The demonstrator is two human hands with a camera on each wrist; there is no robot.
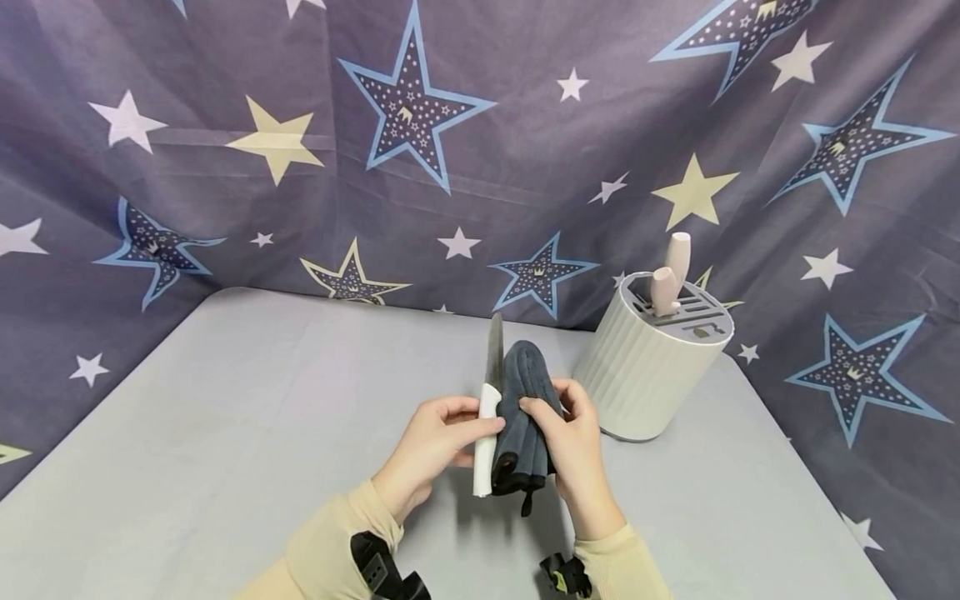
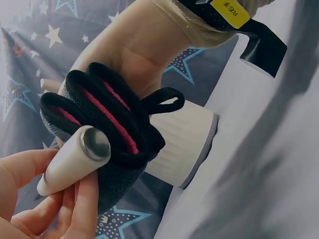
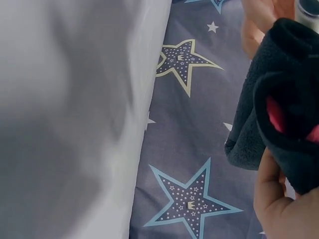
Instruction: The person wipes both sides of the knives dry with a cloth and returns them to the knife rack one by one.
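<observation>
My left hand (image 1: 435,442) pinches the white handle of a knife (image 1: 486,433) between thumb and fingers, its blade pointing up and away. Beside the knife, my right hand (image 1: 573,446) grips a folded dark grey cloth (image 1: 527,408) with black edging. Knife and cloth are side by side above the table. In the left wrist view, the handle's metal end cap (image 2: 95,143) faces the camera, and pink shows inside the folds of the cloth (image 2: 107,112), which has a hanging loop (image 2: 164,101). The right wrist view shows the cloth (image 3: 249,119) with fingers beneath it.
A cream ribbed knife block (image 1: 637,367) stands on the table right of my right hand. Two pink handles (image 1: 678,258) stick up from its slotted top. The pale grey table (image 1: 225,433) meets a star-patterned curtain (image 1: 510,167) at its back and sides.
</observation>
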